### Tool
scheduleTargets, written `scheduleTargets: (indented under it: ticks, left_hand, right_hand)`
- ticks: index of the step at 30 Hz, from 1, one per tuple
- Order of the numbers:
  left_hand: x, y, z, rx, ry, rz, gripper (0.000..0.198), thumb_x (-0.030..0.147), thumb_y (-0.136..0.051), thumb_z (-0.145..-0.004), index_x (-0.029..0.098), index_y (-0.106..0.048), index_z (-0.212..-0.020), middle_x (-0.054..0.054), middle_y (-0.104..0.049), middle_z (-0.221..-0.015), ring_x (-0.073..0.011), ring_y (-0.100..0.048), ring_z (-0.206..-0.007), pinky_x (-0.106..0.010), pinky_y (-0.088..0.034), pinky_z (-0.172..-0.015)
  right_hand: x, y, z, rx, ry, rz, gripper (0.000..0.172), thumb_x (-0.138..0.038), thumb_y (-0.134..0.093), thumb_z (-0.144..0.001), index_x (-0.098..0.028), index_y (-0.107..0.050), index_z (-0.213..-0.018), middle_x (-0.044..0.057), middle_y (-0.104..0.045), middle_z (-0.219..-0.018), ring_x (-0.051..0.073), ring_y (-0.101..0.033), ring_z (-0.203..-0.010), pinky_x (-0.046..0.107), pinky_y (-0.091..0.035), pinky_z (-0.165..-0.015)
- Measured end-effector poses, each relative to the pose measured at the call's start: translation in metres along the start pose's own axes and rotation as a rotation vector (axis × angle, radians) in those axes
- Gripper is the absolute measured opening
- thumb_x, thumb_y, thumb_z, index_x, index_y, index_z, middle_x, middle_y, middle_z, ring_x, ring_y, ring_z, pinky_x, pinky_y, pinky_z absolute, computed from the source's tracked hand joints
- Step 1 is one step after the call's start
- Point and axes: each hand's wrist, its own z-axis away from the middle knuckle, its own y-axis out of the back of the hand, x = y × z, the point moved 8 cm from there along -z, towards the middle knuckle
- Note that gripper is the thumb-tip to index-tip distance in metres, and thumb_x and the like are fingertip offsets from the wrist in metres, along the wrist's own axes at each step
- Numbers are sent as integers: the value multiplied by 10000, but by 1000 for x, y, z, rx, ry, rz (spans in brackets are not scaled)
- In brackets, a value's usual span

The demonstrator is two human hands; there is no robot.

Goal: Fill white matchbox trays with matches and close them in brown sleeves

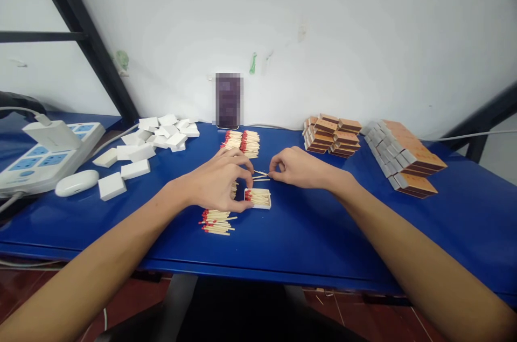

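A small white matchbox tray [264, 206], filled with red-tipped matchsticks, lies on the blue table. My left hand [218, 183] is curved round the tray's left end, thumb and a finger at its sides. Just beyond the tray, my right hand [294, 168] pinches the end of a thin matchstick [260, 173]. Another loose matchstick [262, 179] lies beside it. Nearer me is a pile of matchsticks [218, 222]; more show partly behind my left hand. Two further bunches of matchsticks [250, 144] lie farther back.
White trays [161, 137] are heaped at the back left, near a white earbud case [76, 183] and a power strip [76, 142]. Orange matchbox sleeves [333, 134] and grey-ended ones [404, 153] are stacked on the right. A blurred phone [229, 99] leans on the wall.
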Motion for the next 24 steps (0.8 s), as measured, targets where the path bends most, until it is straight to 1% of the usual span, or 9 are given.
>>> scheduleTargets:
  ticks: [5,7,9,11,13,16,19,22,24]
  left_hand:
    - [-1,0,-1,11,16,-51,358,554,-662,-749,207,-697,-831,-44,-635,-1078,-249,-488,-1044,-427,-299,-970]
    - [-1,0,-1,26,19,-63,377,550,-668,-744,204,-689,-892,-46,-646,-1059,-250,-495,-1050,-418,-310,-965]
    - [0,0,-1,39,8,-58,383,510,-669,-758,203,-675,-989,-38,-665,-1024,-236,-516,-1044,-397,-325,-963]
    - [2,-1,-1,40,-17,-38,367,447,-651,-791,210,-660,-1070,-27,-683,-1010,-215,-545,-1027,-372,-343,-956]
    - [4,-3,-2,35,-43,-26,338,394,-623,-822,216,-654,-1108,-26,-692,-1002,-202,-571,-999,-358,-363,-937]
    - [7,-4,-3,21,-68,-37,301,348,-592,-844,217,-665,-1105,-31,-693,-964,-200,-589,-957,-348,-390,-898]
    - [10,-5,-3,-6,-83,-54,276,331,-574,-863,218,-683,-1090,-33,-689,-949,-197,-587,-927,-340,-398,-865]
    - [11,-6,-3,-40,-86,-70,290,330,-550,-890,261,-682,-1139,-30,-672,-933,-187,-579,-875,-337,-388,-831]
    - [11,-7,-3,-59,-83,-76,294,329,-540,-899,290,-679,-1155,-27,-661,-932,-182,-571,-858,-340,-377,-830]
  right_hand:
    - [6,-1,1,-23,-66,17,169,-285,-567,-783,-198,-712,-792,47,-699,-767,164,-592,-672,254,-361,-574]
    - [7,0,1,-15,-69,25,181,-283,-553,-796,-191,-702,-748,52,-695,-751,167,-594,-669,260,-363,-582]
    - [9,1,1,13,-58,33,227,-291,-523,-829,-183,-693,-724,58,-689,-735,166,-594,-668,265,-370,-606]
    - [9,3,0,51,-29,36,228,-283,-506,-851,-183,-696,-775,56,-686,-746,164,-592,-678,266,-374,-626]
    - [8,4,0,72,14,37,195,-236,-511,-842,-197,-695,-892,41,-688,-787,163,-590,-705,260,-373,-637]
    - [5,3,0,57,84,38,264,-158,-513,-813,-230,-673,-1010,23,-682,-852,163,-592,-767,255,-373,-668]
    - [5,1,1,15,123,26,229,-163,-497,-835,-234,-654,-987,21,-669,-866,162,-587,-789,257,-373,-689]
    - [7,0,2,-31,135,44,145,-219,-491,-877,-225,-613,-956,27,-653,-859,165,-571,-780,260,-367,-680]
    - [10,-1,3,-52,127,88,129,-262,-475,-905,-223,-594,-937,42,-638,-885,171,-560,-785,261,-359,-662]
